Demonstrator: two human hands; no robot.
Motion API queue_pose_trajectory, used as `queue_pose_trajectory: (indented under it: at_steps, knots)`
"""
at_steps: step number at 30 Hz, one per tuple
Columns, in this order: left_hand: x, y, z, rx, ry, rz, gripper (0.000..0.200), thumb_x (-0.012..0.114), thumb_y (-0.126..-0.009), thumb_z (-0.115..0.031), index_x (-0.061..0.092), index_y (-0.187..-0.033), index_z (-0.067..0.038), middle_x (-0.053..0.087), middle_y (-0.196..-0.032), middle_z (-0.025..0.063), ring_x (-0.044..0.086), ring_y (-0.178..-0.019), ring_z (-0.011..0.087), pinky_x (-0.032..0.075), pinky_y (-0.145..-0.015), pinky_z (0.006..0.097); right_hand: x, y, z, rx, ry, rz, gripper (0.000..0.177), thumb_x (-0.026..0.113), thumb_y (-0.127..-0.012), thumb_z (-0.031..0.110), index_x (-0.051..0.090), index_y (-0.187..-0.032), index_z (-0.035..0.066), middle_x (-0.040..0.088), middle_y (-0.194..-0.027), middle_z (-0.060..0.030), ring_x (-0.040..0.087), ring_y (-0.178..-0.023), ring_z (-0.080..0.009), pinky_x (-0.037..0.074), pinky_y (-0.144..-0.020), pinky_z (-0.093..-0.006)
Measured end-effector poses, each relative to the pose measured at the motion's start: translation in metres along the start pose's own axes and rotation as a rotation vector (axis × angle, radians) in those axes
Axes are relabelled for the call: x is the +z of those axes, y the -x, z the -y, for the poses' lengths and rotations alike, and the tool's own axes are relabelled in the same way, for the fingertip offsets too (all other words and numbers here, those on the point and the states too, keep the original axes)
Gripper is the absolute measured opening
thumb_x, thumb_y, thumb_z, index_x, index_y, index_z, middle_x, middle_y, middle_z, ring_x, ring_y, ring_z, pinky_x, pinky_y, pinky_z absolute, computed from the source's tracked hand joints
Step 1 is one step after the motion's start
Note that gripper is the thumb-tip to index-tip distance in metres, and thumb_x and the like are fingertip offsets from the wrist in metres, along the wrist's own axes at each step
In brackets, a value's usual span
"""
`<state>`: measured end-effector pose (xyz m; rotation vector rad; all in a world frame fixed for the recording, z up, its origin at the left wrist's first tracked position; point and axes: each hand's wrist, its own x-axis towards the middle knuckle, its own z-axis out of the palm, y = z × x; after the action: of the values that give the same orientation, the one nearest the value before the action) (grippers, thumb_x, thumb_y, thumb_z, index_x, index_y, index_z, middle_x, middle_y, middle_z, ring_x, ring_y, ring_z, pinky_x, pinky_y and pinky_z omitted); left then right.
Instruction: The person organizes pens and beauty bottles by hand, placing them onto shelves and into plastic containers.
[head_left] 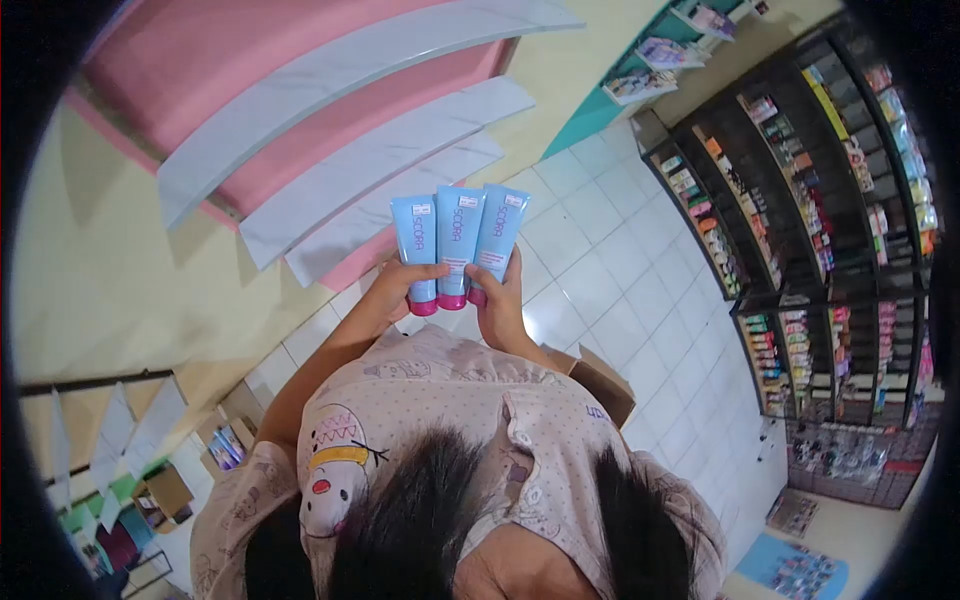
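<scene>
Three light blue squeeze tubes with pink caps are held side by side in front of me, their printed fronts facing up. My left hand [405,283] is closed round the left tube [416,230], its thumb reaching across to the middle tube [458,230]. My right hand [499,290] grips the right tube [500,222], with its thumb near the lower edge of the middle one. White price stickers show near the tops of the tubes. Most of my fingers are hidden behind them.
White marbled shelves [400,165] on a pink wall panel stand just beyond the tubes. Dark shelving [740,290] full of products lines the right side. A cardboard box [598,385] sits on the tiled floor [650,350] close to my right. Another box [165,495] is at lower left.
</scene>
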<state>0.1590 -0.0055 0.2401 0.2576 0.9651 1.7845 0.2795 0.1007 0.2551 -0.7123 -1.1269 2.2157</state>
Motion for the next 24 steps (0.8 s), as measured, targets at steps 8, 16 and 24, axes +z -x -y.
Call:
queue_pose_trajectory:
  at_steps: [8, 16, 24]
  knots:
    - [0.018, 0.019, -0.017, 0.005, -0.062, -0.119, 0.043, 0.069, -0.077, -0.005, 0.054, -0.117, -0.001, 0.063, -0.107, 0.0119, 0.063, -0.096, 0.0232, 0.054, -0.083, 0.0405, -0.012, -0.011, -0.012, -0.003, 0.081, 0.099, 0.061, 0.067, -0.081, 0.013, 0.032, -0.13, 0.002, 0.049, -0.117, -0.0129, 0.049, -0.108, -0.0205, 0.043, -0.09, -0.0333]
    - [-0.003, 0.019, -0.011, -0.175, 0.22, -0.248, 0.042, 0.068, -0.081, -0.012, 0.052, -0.119, -0.002, 0.063, -0.11, 0.0106, 0.063, -0.096, 0.0245, 0.054, -0.083, 0.0437, 0.006, -0.048, 0.01, -0.161, 0.419, 0.254, 0.033, 0.062, -0.089, 0.018, 0.052, -0.113, -0.001, 0.06, -0.103, -0.0094, 0.055, -0.095, -0.0157, 0.047, -0.082, -0.0306]
    - [-0.058, 0.009, -0.016, 0.026, 0.209, -0.137, 0.046, 0.06, -0.087, -0.012, 0.043, -0.126, 0.006, 0.057, -0.116, 0.0203, 0.06, -0.105, 0.0321, 0.047, -0.095, 0.0468, 0.028, -0.101, -0.027, -0.176, 0.699, 0.528, 0.04, 0.057, -0.09, 0.033, 0.058, -0.105, -0.004, 0.062, -0.086, -0.0158, 0.061, -0.078, -0.0243, 0.048, -0.07, -0.0368]
